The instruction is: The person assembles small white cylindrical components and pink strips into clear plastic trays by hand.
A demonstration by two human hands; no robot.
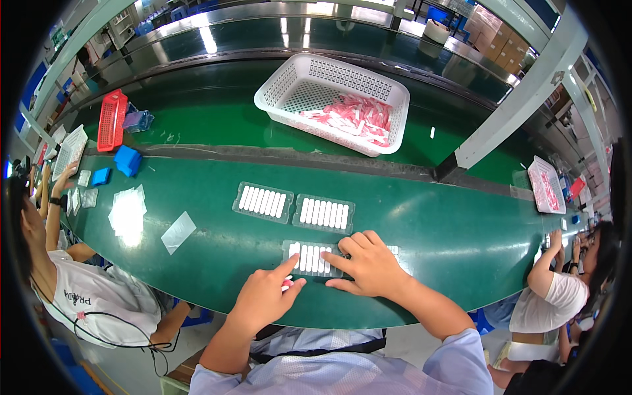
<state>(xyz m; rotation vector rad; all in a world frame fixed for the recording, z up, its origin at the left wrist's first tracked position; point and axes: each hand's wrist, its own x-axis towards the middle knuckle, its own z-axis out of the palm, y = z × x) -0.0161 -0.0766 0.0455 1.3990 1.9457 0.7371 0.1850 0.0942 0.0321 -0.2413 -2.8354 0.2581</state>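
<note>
A clear plastic tray with a row of white sticks lies right in front of me. My left hand reaches its index finger onto the tray's left end. Small pink-and-white sticks show in its curled lower fingers. My right hand touches the sticks near the tray's right end with its index fingertip; the thumb is apart and no object shows in its grasp. Farther off, two more trays of white sticks sit side by side, a left tray and a right tray. Another tray is partly hidden behind my right hand.
A big white basket of pink-and-white sticks stands beyond the ledge. A red basket, blue blocks and clear sheets lie leftward. A metal post rises at right. People sit on both sides.
</note>
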